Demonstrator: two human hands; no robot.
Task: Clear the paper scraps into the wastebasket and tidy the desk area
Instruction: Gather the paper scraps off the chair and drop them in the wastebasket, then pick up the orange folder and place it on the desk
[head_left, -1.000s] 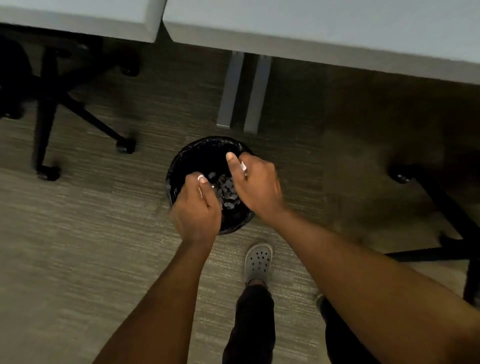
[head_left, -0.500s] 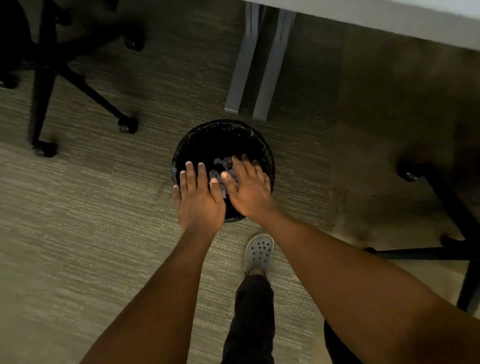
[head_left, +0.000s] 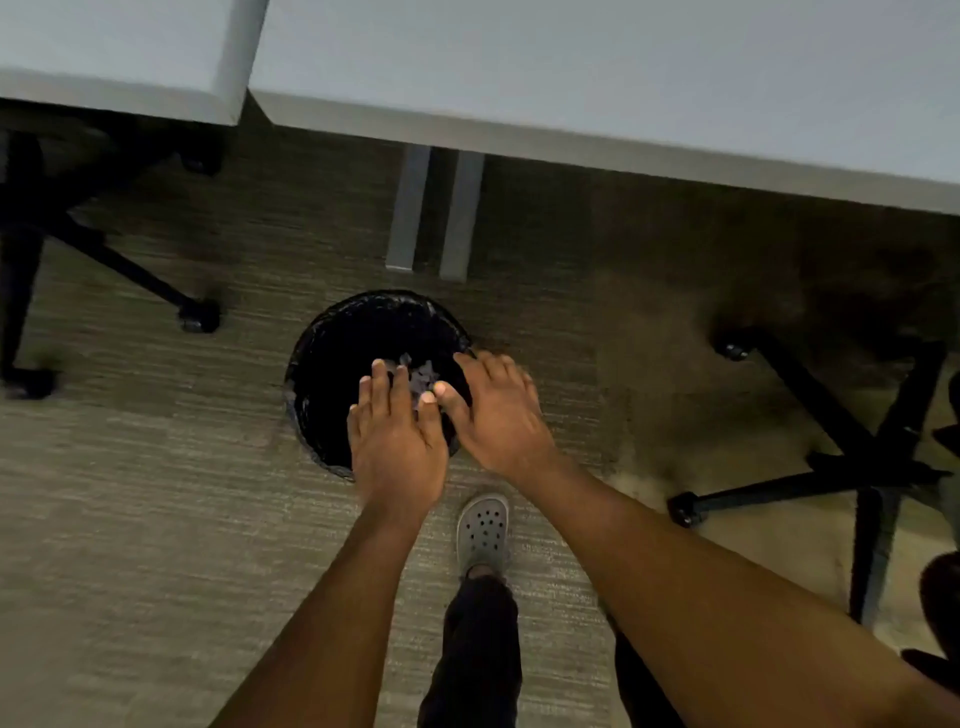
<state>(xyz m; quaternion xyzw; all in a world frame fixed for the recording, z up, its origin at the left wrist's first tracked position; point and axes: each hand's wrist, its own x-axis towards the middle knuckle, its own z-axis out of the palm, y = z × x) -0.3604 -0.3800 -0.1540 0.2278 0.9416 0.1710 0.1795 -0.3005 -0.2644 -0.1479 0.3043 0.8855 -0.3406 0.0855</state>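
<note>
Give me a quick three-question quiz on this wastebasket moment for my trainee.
1. True or false: both hands are spread open, palms down, over the wastebasket.
2. What lies inside the basket between the fingertips: A) paper scraps B) a bottle C) a cloth?
3. What stands on the carpet directly behind the basket?

Key:
1. True: the left hand and right hand hold nothing visible.
2. A, the paper scraps.
3. The grey desk legs.

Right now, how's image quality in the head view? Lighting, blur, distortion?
Head view: dim under the desks; the wastebasket interior reads near-black, scraps barely visible. Right hand fingers slightly motion-blurred, left hand sharper. Wide-angle tilts the desk edges.
</note>
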